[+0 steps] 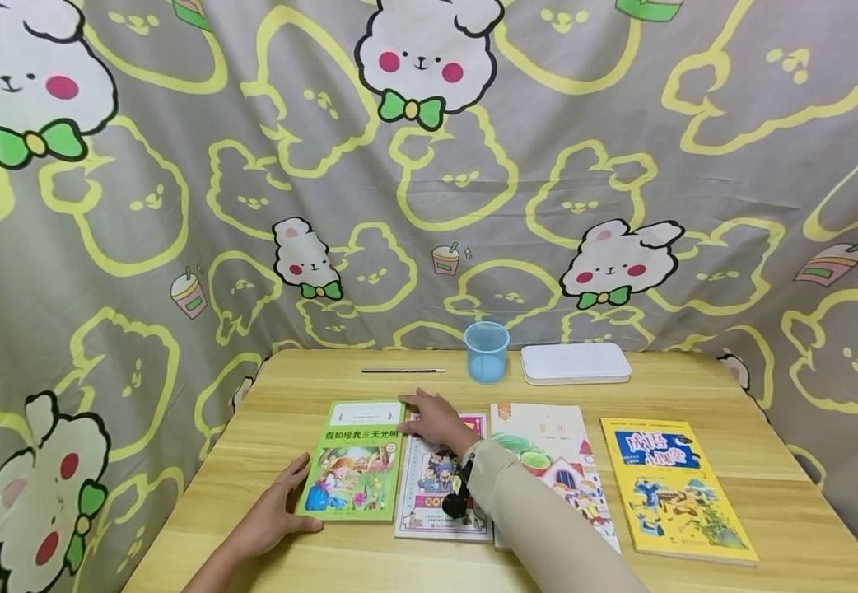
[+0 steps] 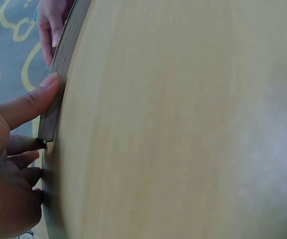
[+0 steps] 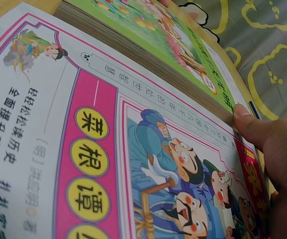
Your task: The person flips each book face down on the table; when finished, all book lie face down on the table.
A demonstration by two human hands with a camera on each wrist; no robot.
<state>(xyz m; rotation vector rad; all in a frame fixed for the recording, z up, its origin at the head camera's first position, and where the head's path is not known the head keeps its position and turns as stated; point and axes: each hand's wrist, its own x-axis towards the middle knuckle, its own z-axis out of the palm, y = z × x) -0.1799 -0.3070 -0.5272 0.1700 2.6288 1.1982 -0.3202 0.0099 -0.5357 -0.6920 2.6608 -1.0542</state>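
Observation:
A green-covered book (image 1: 355,469) lies on the wooden table, with both hands at opposite corners. My left hand (image 1: 269,511) holds its lower left corner, thumb at the bottom edge and fingers along the left side. In the left wrist view, the left thumb (image 2: 41,97) touches the book's edge (image 2: 64,74). At the upper right corner my right hand (image 1: 436,424) grips the book, its thumb (image 3: 250,122) against the side in the right wrist view; its other fingers are mostly hidden there. A pink-and-white book (image 1: 436,486) lies beside the green one, partly under the right forearm.
Further right lie a white-covered book (image 1: 547,461) and a yellow book (image 1: 673,494). Along the back of the table (image 1: 777,461) are a dark pencil-like stick (image 1: 403,371), a blue translucent cup (image 1: 487,354) and a white case (image 1: 575,363). A patterned curtain (image 1: 459,189) hangs behind.

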